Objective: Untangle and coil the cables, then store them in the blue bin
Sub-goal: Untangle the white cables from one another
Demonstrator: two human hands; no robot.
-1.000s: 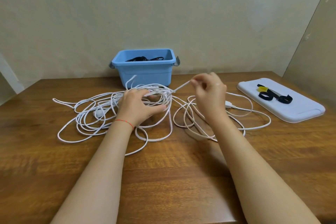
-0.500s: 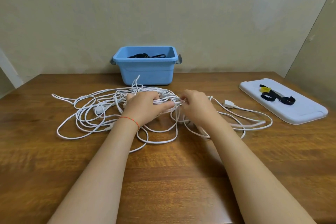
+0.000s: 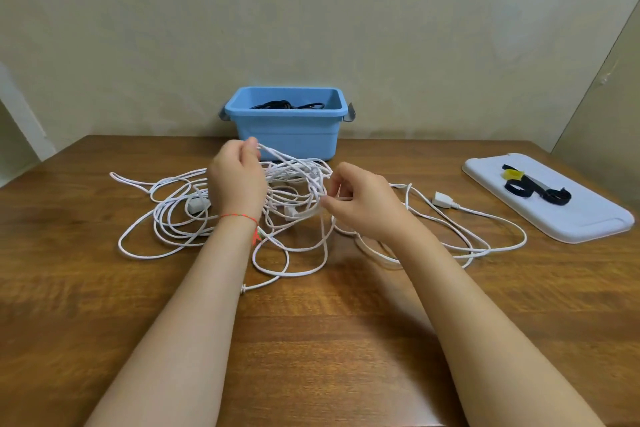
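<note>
A tangle of white cables (image 3: 173, 218) sprawls over the middle of the wooden table (image 3: 311, 340). My left hand (image 3: 237, 180) is raised above the tangle and pinches a strand that runs up from the pile. Just to its right, my right hand (image 3: 360, 201) pinches another strand at the centre of the knot. A white plug (image 3: 443, 199) lies to the right of my right hand, and a white connector block (image 3: 195, 204) lies left of my left hand. The blue bin (image 3: 287, 130) stands at the back against the wall with a black cable (image 3: 287, 105) inside.
A white tray (image 3: 568, 218) at the right holds black and yellow cable straps (image 3: 530, 185). Loose loops of cable reach out to the left and right of my hands. The wall runs close behind the bin.
My left hand rose from the pile, lifting a strand toward the bin. My right hand shifted slightly right, keeping its pinch at the knot. The loops have shifted with the pull.
</note>
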